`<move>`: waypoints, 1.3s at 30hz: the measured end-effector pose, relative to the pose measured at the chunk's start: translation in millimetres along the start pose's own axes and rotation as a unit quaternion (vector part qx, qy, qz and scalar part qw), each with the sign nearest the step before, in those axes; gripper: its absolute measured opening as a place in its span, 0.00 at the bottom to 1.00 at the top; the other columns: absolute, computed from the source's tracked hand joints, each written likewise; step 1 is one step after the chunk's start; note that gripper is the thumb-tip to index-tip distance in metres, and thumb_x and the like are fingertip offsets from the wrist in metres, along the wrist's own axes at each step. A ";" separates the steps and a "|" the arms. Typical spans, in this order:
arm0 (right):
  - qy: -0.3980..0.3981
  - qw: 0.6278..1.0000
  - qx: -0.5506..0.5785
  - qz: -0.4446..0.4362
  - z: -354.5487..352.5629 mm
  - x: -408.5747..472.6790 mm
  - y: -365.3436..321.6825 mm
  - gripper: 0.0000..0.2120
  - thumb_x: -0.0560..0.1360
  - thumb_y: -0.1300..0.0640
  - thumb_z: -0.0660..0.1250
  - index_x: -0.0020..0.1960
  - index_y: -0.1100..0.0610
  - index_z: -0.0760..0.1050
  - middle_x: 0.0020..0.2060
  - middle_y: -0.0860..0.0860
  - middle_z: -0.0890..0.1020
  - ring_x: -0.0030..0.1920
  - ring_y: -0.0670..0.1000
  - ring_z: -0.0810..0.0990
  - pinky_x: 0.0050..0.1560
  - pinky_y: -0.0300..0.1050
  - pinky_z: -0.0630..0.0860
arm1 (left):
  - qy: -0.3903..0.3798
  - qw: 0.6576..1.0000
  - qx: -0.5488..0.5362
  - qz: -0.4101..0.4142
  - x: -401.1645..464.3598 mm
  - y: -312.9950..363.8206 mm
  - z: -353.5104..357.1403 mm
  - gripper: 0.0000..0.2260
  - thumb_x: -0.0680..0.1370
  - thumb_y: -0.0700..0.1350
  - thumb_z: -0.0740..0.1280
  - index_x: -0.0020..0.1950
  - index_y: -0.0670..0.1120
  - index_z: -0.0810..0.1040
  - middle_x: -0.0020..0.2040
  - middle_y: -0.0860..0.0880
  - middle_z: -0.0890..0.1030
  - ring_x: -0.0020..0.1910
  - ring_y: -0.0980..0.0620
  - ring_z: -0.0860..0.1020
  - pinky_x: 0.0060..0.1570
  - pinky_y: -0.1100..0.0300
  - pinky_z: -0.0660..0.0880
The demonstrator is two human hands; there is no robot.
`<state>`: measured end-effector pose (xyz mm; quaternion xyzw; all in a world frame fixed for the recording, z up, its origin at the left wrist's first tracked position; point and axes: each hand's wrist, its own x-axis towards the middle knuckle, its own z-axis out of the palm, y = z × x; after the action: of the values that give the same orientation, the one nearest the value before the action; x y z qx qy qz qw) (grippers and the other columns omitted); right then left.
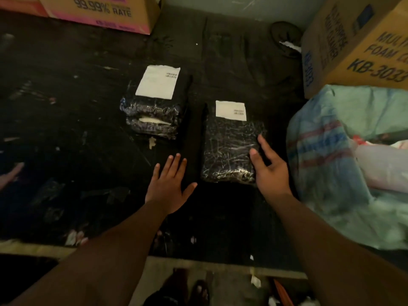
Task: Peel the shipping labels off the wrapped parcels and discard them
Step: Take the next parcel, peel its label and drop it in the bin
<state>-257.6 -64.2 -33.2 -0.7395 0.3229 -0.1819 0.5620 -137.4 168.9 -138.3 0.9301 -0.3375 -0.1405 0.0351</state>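
Note:
Two parcels wrapped in shiny black plastic lie on a dark table (66, 120). The left parcel (152, 120) carries a white shipping label (158, 82) at its far end. On the far end of the right parcel (229, 149) is a smaller white label (231, 110). My left hand (169, 184) hovers flat with fingers spread, just left of the right parcel's near corner, holding nothing. My right hand (268, 168) is open at that parcel's right edge, its thumb and fingertips touching the wrap.
Cardboard boxes stand at the back left (99, 12) and back right (353, 45). A large pale woven sack (331, 155) crowds the right side beside the right parcel. Scraps of paper and tape dot the table. The table's front edge (198, 257) runs below my forearms.

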 end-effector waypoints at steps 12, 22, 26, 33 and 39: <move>-0.048 0.996 -0.062 0.048 -3.6 -92.0 73.6 0.23 0.75 0.38 0.65 0.69 0.30 0.65 0.62 0.46 0.78 0.62 0.44 0.77 0.64 0.53 0.76 | 0.014 0.999 -0.034 -0.011 -17.9 -0.4 4.2 0.32 0.83 0.63 0.45 0.83 0.52 0.41 0.83 0.52 0.38 0.80 0.53 0.36 0.78 0.45 0.38; -0.104 0.976 -0.180 0.064 -0.2 -74.4 60.6 0.24 0.77 0.37 0.60 0.71 0.32 0.58 0.60 0.49 0.80 0.55 0.51 0.80 0.55 0.54 0.80 | 0.023 0.999 -0.036 -0.010 -13.9 0.3 0.6 0.32 0.83 0.63 0.45 0.83 0.52 0.42 0.83 0.52 0.39 0.81 0.52 0.37 0.78 0.44 0.39; -0.113 0.954 -0.275 0.044 -14.6 -61.9 46.0 0.21 0.75 0.34 0.58 0.67 0.34 0.64 0.60 0.52 0.77 0.60 0.56 0.76 0.59 0.56 0.77 | 0.023 0.997 -0.063 -0.024 -9.8 3.1 -12.0 0.28 0.84 0.60 0.50 0.83 0.52 0.52 0.84 0.51 0.49 0.82 0.49 0.46 0.79 0.44 0.47; -0.128 0.916 -0.375 -0.065 -19.0 28.9 -5.4 0.16 0.81 0.44 0.57 0.60 0.50 0.76 0.57 0.52 0.75 0.59 0.54 0.74 0.61 0.51 0.74 | 0.084 0.976 -0.193 -0.054 51.9 23.2 -65.3 0.26 0.82 0.63 0.56 0.73 0.47 0.70 0.71 0.43 0.71 0.70 0.42 0.69 0.67 0.45 0.70; -0.133 0.901 -0.408 -0.062 12.3 107.8 -37.3 0.16 0.80 0.49 0.62 0.66 0.50 0.74 0.63 0.54 0.75 0.64 0.55 0.73 0.65 0.52 0.72 | 0.025 0.964 -0.259 0.048 107.9 40.4 -87.8 0.52 0.70 0.72 0.69 0.83 0.49 0.48 0.83 0.52 0.46 0.80 0.46 0.55 0.75 0.43 0.63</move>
<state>-161.5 -123.0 -11.6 -0.9399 0.2447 0.0320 0.2361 -58.2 66.5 -73.4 0.8750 -0.3331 -0.1977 0.2904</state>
